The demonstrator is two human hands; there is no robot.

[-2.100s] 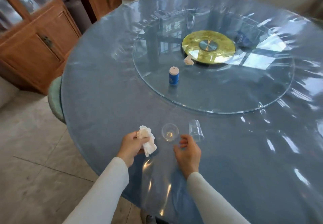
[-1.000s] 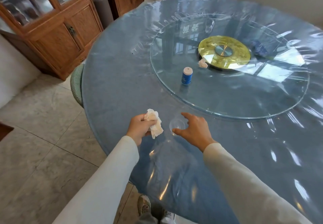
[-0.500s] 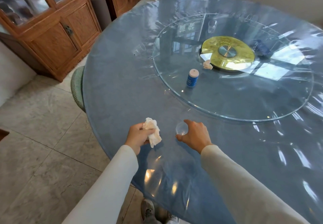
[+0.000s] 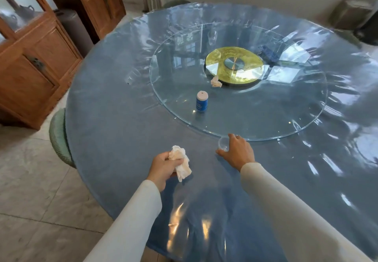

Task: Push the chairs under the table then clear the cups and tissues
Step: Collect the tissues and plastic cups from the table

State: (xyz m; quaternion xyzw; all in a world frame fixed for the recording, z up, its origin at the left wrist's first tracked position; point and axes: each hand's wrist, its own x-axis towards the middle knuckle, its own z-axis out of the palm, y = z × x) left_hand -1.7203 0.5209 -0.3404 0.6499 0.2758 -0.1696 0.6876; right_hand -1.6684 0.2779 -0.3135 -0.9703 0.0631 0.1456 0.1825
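— Gripping a crumpled white tissue (image 4: 181, 162) in our left hand (image 4: 163, 169), near table edge; right hand (image 4: 238, 152) closed around the clear plastic cup (image 4: 223, 144).

— Squeeze harder and we crush it.

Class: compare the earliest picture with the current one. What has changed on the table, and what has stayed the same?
The right hand has closed on a clear cup; two cups stood loose by it before, and only one shows now. The left hand still grips its tissue. The blue can and second tissue stay on the turntable.
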